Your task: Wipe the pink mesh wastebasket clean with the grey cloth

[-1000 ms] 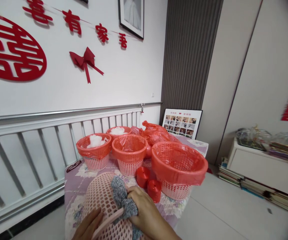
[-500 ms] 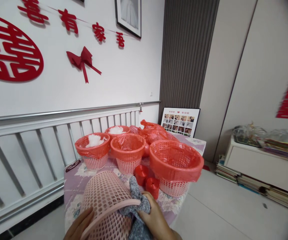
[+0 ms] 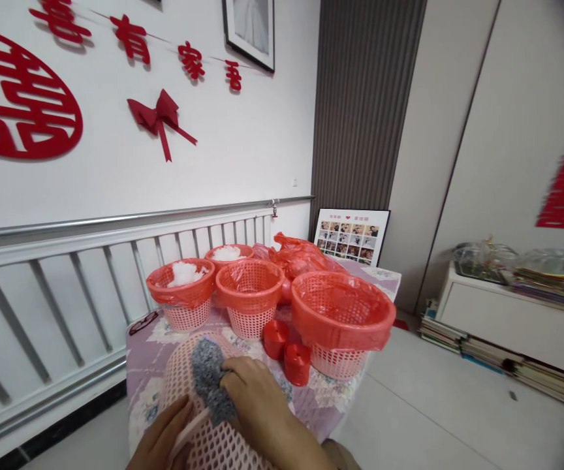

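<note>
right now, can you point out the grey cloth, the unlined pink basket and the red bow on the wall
Grey cloth [image 3: 209,375], head view: its bunched part.
Unlined pink basket [image 3: 179,367], head view: its mesh wall.
Red bow [image 3: 159,116], head view: its middle, near the knot.

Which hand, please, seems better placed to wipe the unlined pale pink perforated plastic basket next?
Probably the right hand: it holds the speckled grey cloth against the basket, while the left hand holds the basket itself.
</note>
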A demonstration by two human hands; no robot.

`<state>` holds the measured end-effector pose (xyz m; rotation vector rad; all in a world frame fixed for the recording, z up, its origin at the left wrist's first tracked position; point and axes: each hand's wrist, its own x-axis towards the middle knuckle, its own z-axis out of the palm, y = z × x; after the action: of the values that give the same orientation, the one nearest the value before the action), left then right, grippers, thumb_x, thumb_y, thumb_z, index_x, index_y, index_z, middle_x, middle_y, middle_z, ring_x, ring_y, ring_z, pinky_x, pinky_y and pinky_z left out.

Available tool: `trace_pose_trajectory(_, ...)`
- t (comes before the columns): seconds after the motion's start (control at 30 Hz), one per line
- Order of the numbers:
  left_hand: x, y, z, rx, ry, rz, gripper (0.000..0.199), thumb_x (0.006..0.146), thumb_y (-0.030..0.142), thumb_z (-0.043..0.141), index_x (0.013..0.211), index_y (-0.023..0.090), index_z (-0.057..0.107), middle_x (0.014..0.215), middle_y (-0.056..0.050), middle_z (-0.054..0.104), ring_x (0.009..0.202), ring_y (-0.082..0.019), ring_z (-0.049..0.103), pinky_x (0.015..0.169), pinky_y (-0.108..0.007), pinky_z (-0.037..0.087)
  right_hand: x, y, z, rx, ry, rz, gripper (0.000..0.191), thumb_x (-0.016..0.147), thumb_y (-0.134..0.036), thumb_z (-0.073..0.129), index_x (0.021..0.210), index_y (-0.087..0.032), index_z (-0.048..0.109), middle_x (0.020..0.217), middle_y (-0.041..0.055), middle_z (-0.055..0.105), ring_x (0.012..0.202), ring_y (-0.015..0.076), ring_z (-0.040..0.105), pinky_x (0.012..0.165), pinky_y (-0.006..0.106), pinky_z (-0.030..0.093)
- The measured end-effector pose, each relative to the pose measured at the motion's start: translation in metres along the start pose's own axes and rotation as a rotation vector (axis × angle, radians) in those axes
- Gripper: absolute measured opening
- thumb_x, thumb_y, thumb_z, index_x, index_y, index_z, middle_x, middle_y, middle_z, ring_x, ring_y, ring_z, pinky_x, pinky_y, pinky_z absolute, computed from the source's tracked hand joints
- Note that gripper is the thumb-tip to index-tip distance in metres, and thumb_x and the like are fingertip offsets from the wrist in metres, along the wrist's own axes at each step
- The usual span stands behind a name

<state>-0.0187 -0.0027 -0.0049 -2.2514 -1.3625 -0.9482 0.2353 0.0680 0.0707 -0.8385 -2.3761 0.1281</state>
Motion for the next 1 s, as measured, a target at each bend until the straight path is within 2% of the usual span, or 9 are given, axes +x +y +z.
trace_pose_trajectory(0.13, 0.007, 0.005, -0.007, 0.060, -0.056, 0.054, 0.055, 0.094, 0.017, 0.054, 0.145, 0.035, 0.048, 0.136, -0.002, 0.071, 0.124, -0.017, 0.066, 0.101, -0.025, 0.055, 0.006, -0.018, 0.004, -0.025, -0.061, 0.017, 0.031, 0.078, -0.020, 0.076, 0.107, -0.022, 0.064, 0.127, 0.0059, 0.068, 0.112, 0.0276, 0.064, 0.095, 0.041, 0.049)
trace_pose_trajectory(0.27, -0.004, 0.006, -0.009, 0.075, -0.095, 0.006, 0.051, 0.096, 0.020, 0.052, 0.146, 0.029, 0.047, 0.138, -0.007, 0.069, 0.127, -0.017, 0.064, 0.102, -0.025, 0.054, 0.001, -0.015, 0.001, 0.019, -0.069, 0.032, 0.033, 0.078, -0.026, 0.077, 0.109, -0.023, 0.064, 0.129, 0.0061, 0.066, 0.116, 0.0276, 0.062, 0.096, 0.041, 0.047)
trace_pose_trajectory(0.5, -0.030, 0.000, -0.011, 0.076, -0.119, -0.085, 0.049, 0.097, 0.025, 0.051, 0.145, 0.025, 0.045, 0.142, -0.010, 0.066, 0.129, -0.019, 0.062, 0.104, -0.029, 0.054, -0.028, 0.018, 0.007, 0.287, 0.072, 0.172, 0.033, 0.075, -0.010, 0.065, 0.105, -0.023, 0.060, 0.123, 0.0075, 0.064, 0.116, 0.0233, 0.060, 0.097, 0.037, 0.047)
trace_pose_trajectory(0.67, -0.035, -0.004, -0.014, -0.012, -0.061, -0.118, 0.051, 0.096, 0.030, 0.055, 0.146, 0.033, 0.048, 0.140, -0.003, 0.068, 0.123, -0.019, 0.067, 0.099, -0.028, 0.058, -0.054, 0.037, 0.022, 0.470, 0.185, 0.352, 0.039, 0.067, -0.004, 0.058, 0.101, -0.022, 0.057, 0.118, 0.0067, 0.063, 0.114, 0.0233, 0.060, 0.099, 0.038, 0.048)
trace_pose_trajectory(0.77, -0.033, -0.003, -0.016, -0.048, -0.033, -0.181, 0.052, 0.095, 0.028, 0.056, 0.145, 0.038, 0.049, 0.139, 0.001, 0.069, 0.121, -0.020, 0.069, 0.098, -0.029, 0.060, -0.067, 0.043, 0.033, 0.553, 0.245, 0.460, 0.041, 0.064, -0.005, 0.058, 0.101, -0.023, 0.057, 0.113, 0.0047, 0.064, 0.111, 0.0243, 0.062, 0.098, 0.038, 0.048)
trace_pose_trajectory(0.87, -0.031, -0.002, -0.018, -0.056, -0.012, -0.185, 0.055, 0.094, 0.028, 0.057, 0.147, 0.039, 0.046, 0.137, 0.002, 0.070, 0.117, -0.020, 0.071, 0.096, -0.030, 0.061, -0.075, 0.045, 0.043, 0.606, 0.295, 0.536, 0.038, 0.066, -0.008, 0.059, 0.101, -0.023, 0.058, 0.109, 0.0040, 0.066, 0.108, 0.0253, 0.063, 0.095, 0.038, 0.050)
trace_pose_trajectory(1.0, -0.034, -0.006, -0.019, -0.054, -0.004, -0.188, 0.057, 0.093, 0.026, 0.058, 0.148, 0.039, 0.045, 0.136, 0.002, 0.071, 0.115, -0.020, 0.072, 0.095, -0.030, 0.061, -0.075, 0.044, 0.046, 0.601, 0.330, 0.555, 0.037, 0.071, -0.011, 0.060, 0.105, -0.023, 0.059, 0.109, 0.0041, 0.065, 0.106, 0.0252, 0.063, 0.095, 0.040, 0.050)
